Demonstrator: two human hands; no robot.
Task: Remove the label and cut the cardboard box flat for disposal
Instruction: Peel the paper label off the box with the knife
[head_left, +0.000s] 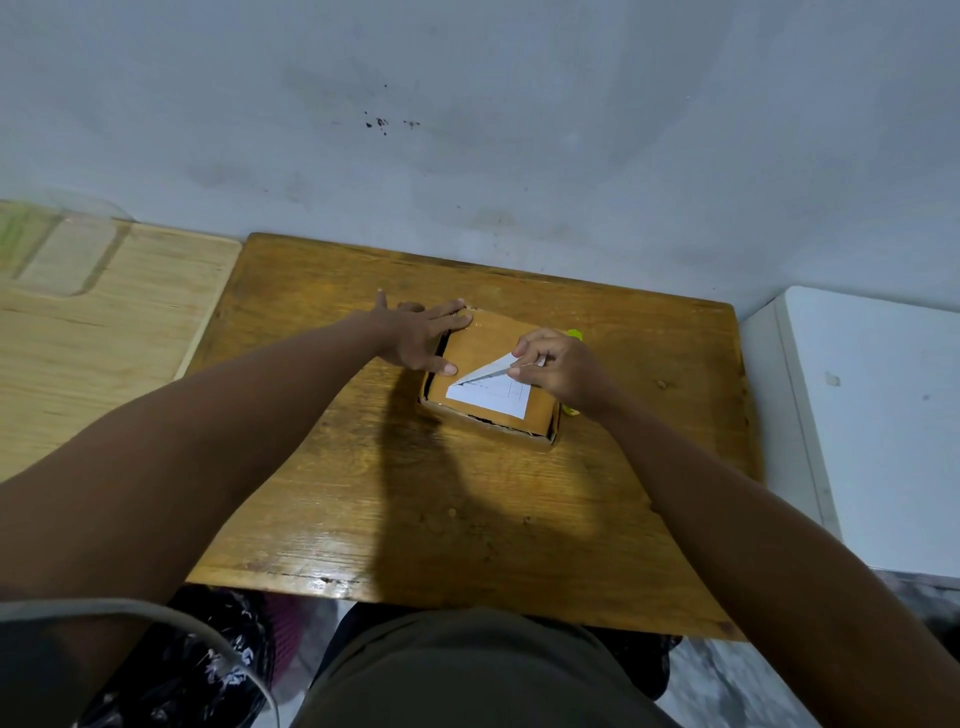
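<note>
Both hands work on the cardboard box (491, 379), which sits mid-table (363, 493) w/ the label (491, 397) on top. Right hand (558, 371) pinches the label's far corner, lifted and folded back over the rest, which stays stuck just below the pinch. Left hand (421, 332) lies flat, fingers straight, pressing the box's far-left edge; something yellow-green (574, 334) peeks out just behind the right hand.

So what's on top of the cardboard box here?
A white label, one corner peeled up and pinched by the right hand; the left hand presses flat on the box. The box's inside is hidden.
</note>
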